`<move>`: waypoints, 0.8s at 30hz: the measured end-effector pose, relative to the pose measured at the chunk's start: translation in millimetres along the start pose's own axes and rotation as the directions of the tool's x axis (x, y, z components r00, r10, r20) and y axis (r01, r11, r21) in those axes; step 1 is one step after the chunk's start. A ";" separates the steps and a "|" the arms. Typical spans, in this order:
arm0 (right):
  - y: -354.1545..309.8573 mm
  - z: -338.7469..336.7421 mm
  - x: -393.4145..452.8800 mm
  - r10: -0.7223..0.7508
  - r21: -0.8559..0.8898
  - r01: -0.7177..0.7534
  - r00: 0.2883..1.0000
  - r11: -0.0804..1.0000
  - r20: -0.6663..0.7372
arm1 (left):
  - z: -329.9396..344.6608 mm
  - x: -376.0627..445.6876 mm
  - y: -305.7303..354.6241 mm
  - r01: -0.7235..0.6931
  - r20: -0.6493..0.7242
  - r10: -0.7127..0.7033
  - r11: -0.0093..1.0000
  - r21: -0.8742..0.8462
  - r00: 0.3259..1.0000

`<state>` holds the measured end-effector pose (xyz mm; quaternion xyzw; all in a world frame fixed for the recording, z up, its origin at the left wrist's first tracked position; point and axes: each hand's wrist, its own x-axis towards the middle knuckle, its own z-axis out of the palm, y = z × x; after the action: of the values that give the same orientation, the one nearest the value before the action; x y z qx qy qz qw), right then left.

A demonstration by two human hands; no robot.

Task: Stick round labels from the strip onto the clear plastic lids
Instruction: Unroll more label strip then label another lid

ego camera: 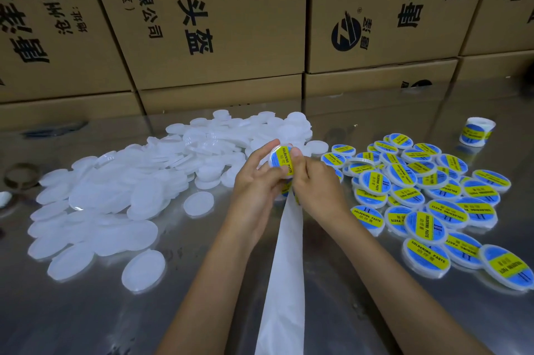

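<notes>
So both hands, left (pixel 254 178) and right (pixel 315 181), have fingers curled around one labelled lid (pixel 281 160) mid-frame, strip (pixel 284 268) trailing down.

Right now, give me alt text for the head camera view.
Two hands, left and right, press a label onto a lid above the backing strip. Bare lids lie left, labelled lids right.

A round clear lid (pixel 281 161) with a blue and yellow label is sitting between both hands. The white strip (pixel 284 268) is hanging down below them. Plain lids (pixel 115 195) are lying to the left, labelled lids (pixel 427 198) to the right.
</notes>
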<state>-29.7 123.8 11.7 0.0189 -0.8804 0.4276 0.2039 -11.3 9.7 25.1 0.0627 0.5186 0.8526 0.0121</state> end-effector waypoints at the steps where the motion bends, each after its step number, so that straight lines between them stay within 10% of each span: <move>1: 2.3 0.3 0.6 0.005 -0.004 -0.005 1.000 1.000 0.001 | -1.9 -0.6 -0.9 -0.039 -0.017 0.041 0.991 0.127 0.999; 6: 13.8 -4.2 -3.6 -0.029 0.031 0.028 0.999 0.999 0.016 | -9.1 -0.6 4.8 -0.137 -0.049 0.172 0.899 0.415 0.984; 24: 6.2 -7.2 -23.3 -0.109 0.059 0.112 0.992 0.992 -0.063 | 1.4 -6.9 0.0 -0.105 -0.289 0.148 0.982 0.158 0.946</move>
<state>-7.1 129.9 2.3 0.0613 -0.8578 0.4433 0.2527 -4.2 10.4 25.1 -0.0330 0.5679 0.8127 -0.1258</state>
